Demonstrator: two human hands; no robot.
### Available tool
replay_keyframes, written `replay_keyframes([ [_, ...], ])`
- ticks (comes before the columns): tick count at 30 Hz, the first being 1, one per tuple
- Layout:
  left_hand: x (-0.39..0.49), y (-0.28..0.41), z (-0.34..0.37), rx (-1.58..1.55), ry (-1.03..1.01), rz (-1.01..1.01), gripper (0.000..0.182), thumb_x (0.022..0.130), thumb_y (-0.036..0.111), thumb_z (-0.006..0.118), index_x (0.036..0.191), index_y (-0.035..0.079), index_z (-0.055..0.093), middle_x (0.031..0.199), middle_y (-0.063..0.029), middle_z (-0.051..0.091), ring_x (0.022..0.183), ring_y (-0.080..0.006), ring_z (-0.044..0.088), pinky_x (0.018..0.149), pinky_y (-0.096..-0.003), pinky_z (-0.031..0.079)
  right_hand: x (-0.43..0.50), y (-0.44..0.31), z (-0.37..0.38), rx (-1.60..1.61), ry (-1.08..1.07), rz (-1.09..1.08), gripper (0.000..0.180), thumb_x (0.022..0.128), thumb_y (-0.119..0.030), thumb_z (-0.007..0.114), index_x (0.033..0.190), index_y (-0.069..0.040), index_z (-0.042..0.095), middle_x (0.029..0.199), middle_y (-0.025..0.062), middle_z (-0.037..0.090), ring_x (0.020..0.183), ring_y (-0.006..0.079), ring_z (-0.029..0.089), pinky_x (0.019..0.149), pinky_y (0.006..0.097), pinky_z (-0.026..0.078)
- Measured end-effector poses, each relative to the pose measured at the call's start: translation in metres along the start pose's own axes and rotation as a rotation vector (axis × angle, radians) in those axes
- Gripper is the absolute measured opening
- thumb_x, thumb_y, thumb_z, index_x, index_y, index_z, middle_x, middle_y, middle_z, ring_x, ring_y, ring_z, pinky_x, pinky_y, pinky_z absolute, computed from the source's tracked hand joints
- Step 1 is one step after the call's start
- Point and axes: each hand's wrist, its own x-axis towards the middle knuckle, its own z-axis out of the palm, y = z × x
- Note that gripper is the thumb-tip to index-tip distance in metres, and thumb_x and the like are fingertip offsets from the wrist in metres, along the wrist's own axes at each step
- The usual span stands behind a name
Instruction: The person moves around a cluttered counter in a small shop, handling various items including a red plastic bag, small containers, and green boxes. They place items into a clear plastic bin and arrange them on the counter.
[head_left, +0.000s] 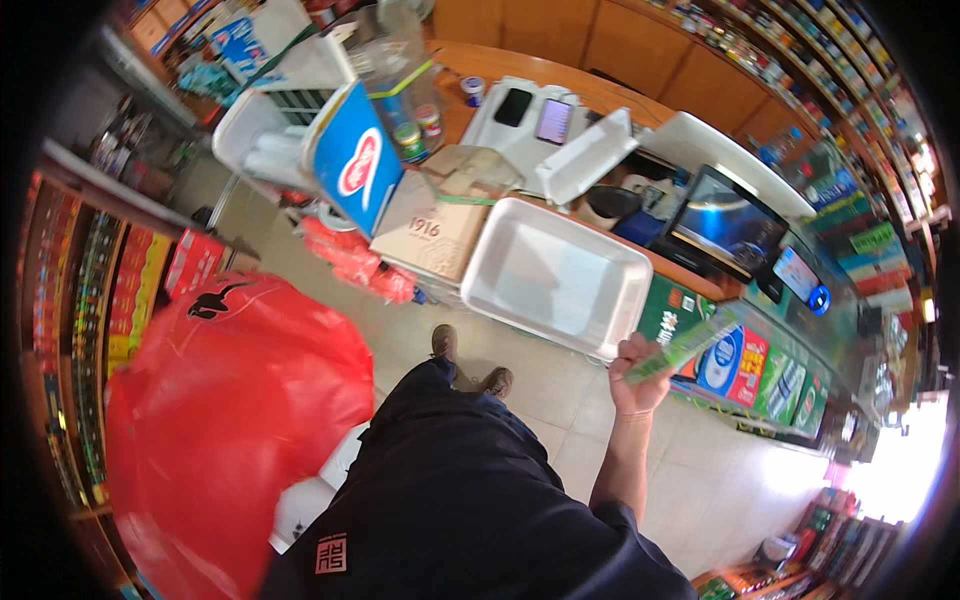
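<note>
My right hand (636, 386) is raised at the right, its fingers closed around a long, flat green packet (694, 346). Motion blur hides the packet's details, but it looks partly see-through. Just beyond the hand is the near right corner of a white plastic tub (559, 279); whether they touch I cannot tell. That tub is wide, shallow and bare inside. My left hand is out of view. Close on my left bulges a large red plastic bag (240, 405), with white boxes (304, 510) showing between it and my body.
A cardboard box (426, 229) and a blue-fronted white bin (352, 165) are left of the tub. Behind are two phones (513, 107), a white foam tray (589, 159) and a monitor (726, 221). A glass display case (780, 352) extends right; stocked shelves (82, 337) stand left.
</note>
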Motion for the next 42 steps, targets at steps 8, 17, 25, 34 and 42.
replay_keyframes([
  [8,-0.016,-0.177,0.045,0.564,0.108,-0.120,0.033,0.088,0.013,0.061,0.116,-0.001,0.071,0.080,-0.0079,0.068,0.073,-0.0151,0.065,0.062,-0.0318,0.050,0.045,0.018,-0.026,-1.124,0.587,0.268,0.042,0.092,-0.013,0.075,0.129,0.002,0.063,0.120,0.0078,0.070,0.104,0.0183,0.067,0.094,0.0352,0.051],
  [17,-0.052,0.166,0.211,-0.636,-0.611,-0.358,0.039,0.094,0.010,0.056,0.131,-0.003,0.058,0.083,-0.0065,0.068,0.054,-0.0133,0.060,0.045,-0.0271,0.047,0.000,0.045,-0.017,-0.850,0.524,0.381,0.049,0.090,-0.016,0.075,0.134,-0.001,0.058,0.121,0.0076,0.070,0.110,0.0234,0.067,0.100,0.0393,0.053],
  [25,-0.082,0.360,0.267,-1.620,-1.108,-0.053,0.045,0.098,0.022,0.055,0.138,0.001,0.050,0.108,-0.0105,0.063,0.084,-0.0232,0.065,0.067,-0.0345,0.054,0.048,0.125,0.045,-0.499,-0.137,0.606,0.111,0.071,-0.049,0.090,0.155,0.002,0.037,0.162,0.0208,0.034,0.147,0.0344,0.039,0.120,0.0519,0.033],
  [34,-0.217,0.430,0.501,-1.841,-0.951,-0.035,0.064,0.098,0.034,0.059,0.151,0.005,0.040,0.147,-0.0141,0.049,0.128,-0.0337,0.055,0.103,-0.0462,0.049,0.073,0.049,0.049,0.039,-0.105,0.646,0.069,0.080,-0.037,0.087,0.135,-0.004,0.060,0.131,0.0120,0.068,0.121,0.0308,0.065,0.107,0.0505,0.049],
  [42,-0.254,0.457,0.534,-0.095,-0.344,0.956,0.035,0.089,0.021,0.068,0.121,0.005,0.066,0.115,-0.0159,0.071,0.106,-0.0376,0.067,0.091,-0.0497,0.052,0.112,-0.086,-0.016,-1.173,0.173,0.541,0.051,0.082,-0.022,0.085,0.120,0.006,0.067,0.108,0.0178,0.075,0.095,0.0262,0.074,0.087,0.0384,0.059],
])
